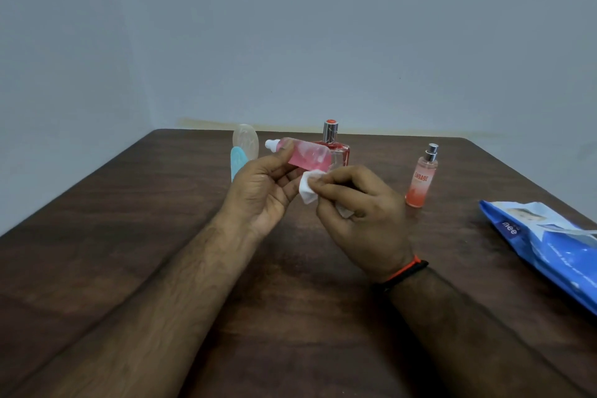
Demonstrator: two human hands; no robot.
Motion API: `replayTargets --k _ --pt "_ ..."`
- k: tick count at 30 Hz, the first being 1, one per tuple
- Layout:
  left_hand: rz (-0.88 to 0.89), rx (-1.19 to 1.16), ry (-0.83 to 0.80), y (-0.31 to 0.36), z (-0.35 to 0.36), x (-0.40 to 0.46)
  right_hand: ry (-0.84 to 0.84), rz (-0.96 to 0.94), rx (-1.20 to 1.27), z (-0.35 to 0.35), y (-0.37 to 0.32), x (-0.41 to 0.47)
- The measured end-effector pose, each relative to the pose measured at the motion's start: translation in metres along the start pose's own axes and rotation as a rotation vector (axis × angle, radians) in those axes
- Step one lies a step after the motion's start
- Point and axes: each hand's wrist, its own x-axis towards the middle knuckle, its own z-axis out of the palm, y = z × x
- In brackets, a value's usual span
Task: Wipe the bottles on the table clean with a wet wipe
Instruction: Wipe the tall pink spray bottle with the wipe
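Left hand (pixel 261 191) grips pink bottle (pixel 305 157) sideways; right hand (pixel 358 203) pinches wet wipe (pixel 310 186).
Bottle hides part of square perfume bottle (pixel 339 152); wipes pack (pixel 549 245) cut off at right edge.

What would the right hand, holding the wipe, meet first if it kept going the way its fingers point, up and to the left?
Most likely the pink bottle held sideways in the left hand. The right hand pinches the wet wipe just under the bottle's base end; whether the wipe touches it can't be told.
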Motion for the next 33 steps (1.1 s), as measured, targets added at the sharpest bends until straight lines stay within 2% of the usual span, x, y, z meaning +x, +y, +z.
replayTargets --k 4,11,13,19,25,33 --pt "0.043 0.025 -0.05 0.0 0.007 -0.002 0.134 0.067 0.004 -0.004 -0.002 0.004" --pt "0.028 0.038 0.029 0.001 0.0 0.002 0.289 0.143 -0.02 -0.009 0.006 0.01" --pt "0.002 0.072 0.045 -0.004 0.0 0.002 0.255 0.13 -0.029 -0.007 0.005 0.01" --pt "-0.019 0.068 0.073 -0.005 -0.003 0.002 0.01 0.079 -0.003 -0.003 0.005 0.003" --pt "-0.015 0.076 0.055 -0.004 -0.001 0.003 0.113 0.109 -0.065 -0.004 0.007 0.004" --pt "0.08 0.139 0.039 -0.004 -0.003 0.003 0.097 0.057 -0.003 -0.003 0.003 0.002"
